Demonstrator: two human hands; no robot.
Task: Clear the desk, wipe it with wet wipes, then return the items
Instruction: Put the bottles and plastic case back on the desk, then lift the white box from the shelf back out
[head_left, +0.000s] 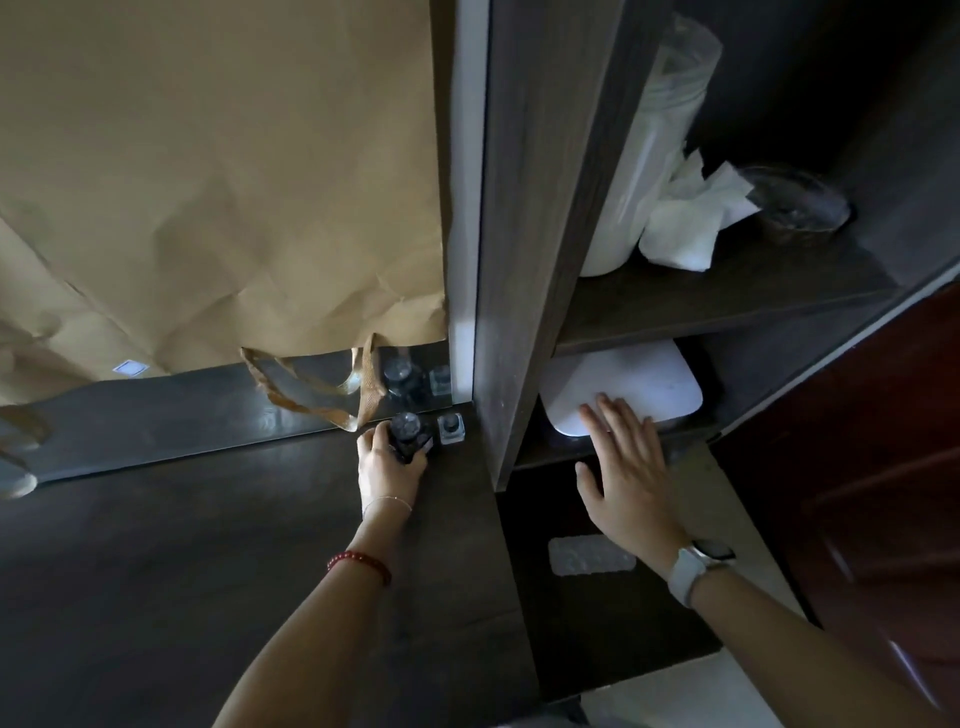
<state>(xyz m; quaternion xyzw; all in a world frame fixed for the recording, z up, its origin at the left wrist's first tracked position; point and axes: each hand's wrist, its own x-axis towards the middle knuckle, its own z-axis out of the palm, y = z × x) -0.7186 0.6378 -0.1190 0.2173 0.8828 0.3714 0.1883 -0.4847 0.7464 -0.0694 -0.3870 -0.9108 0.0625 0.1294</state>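
Observation:
My left hand (387, 467) grips a small dark bottle (408, 434) standing on the dark desk (182, 545), at its back right corner against the mirror. A small clear square bottle with a black cap (451, 427) stands just right of it, untouched. My right hand (626, 462) is spread open, fingers apart, over the front edge of a flat white box (639, 387) lying in the lower shelf compartment. It holds nothing. Crumpled white wipes (691, 223) lie on the shelf above.
A mirror strip (182, 415) runs along the desk's back, mostly covered by brown paper (218, 182) with a paper-bag handle (311, 389) hanging down. The shelf unit's upright (530, 234) divides desk from shelves. A tall white container (644, 171) and dark bowl (800, 208) sit on the upper shelf.

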